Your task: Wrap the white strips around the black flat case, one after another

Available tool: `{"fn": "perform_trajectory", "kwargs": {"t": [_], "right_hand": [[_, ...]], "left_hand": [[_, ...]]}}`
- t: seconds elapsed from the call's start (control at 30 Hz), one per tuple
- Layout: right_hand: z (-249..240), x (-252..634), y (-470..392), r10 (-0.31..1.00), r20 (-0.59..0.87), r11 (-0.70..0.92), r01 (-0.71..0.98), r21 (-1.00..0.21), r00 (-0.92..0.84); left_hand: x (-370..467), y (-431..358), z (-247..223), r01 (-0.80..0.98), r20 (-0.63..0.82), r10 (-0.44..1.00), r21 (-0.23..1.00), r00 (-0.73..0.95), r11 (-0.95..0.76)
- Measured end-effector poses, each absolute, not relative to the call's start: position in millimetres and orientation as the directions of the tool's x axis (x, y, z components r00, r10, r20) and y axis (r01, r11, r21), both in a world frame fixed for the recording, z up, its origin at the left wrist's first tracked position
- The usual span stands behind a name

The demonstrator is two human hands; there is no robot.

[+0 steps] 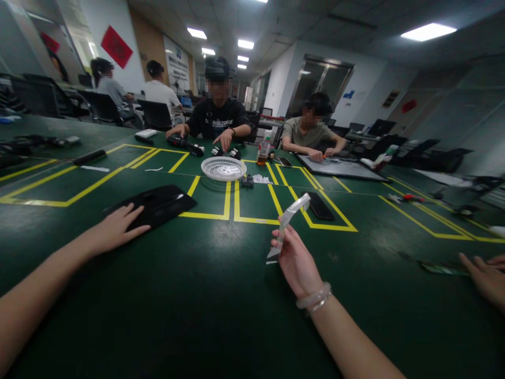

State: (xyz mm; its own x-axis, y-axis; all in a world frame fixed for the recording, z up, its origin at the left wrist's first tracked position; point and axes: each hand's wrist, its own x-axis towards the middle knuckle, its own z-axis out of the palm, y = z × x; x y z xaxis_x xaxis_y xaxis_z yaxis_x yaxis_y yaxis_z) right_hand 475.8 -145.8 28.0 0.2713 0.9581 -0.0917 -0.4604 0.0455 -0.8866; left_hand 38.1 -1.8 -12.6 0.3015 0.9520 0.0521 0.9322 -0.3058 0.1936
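My left hand (118, 226) lies with its fingers spread on a flat black pouch-like piece (168, 205), whose exact kind I cannot make out. A small pale mark shows near that piece's right end. Raised above the table, my right hand (298, 260) pinches a translucent plastic strip (290, 215). The strip bends at its upper end, and its lower end sticks out below my fingers. Beyond the strip, a black phone (320, 205) rests on the table, apart from my hand.
Yellow tape lines (272, 222) mark the green table (221, 295). Farther off stand a white round basket (223, 168) and a bottle (263, 151). Two people (216, 118) work across the table. At the right edge, another person's hand (487, 279) is near a dark shiny strip (442, 267).
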Motion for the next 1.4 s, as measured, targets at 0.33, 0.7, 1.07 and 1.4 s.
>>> {"fn": "perform_trajectory", "kwargs": {"t": [0.33,0.7,1.07,1.4], "right_hand": [[16,483,-146,0.912,0.224,0.219,0.052,-0.974,0.343],[35,471,-161,0.902,0.347,0.430,0.604,-0.671,-0.256],[32,472,-163,0.899,0.063,0.418,0.810,-0.410,-0.432],[42,465,-169,0.820,0.032,0.566,0.802,-0.192,-0.571]], "left_hand": [[160,-83,0,0.564,0.012,0.573,0.153,0.820,-0.811],[173,-107,13,0.216,0.447,0.116,-0.179,0.887,-0.960],[180,-108,0,0.204,0.325,0.155,-0.124,0.933,-0.971],[182,-108,0,0.241,0.320,0.212,-0.053,0.923,-0.969]]}}
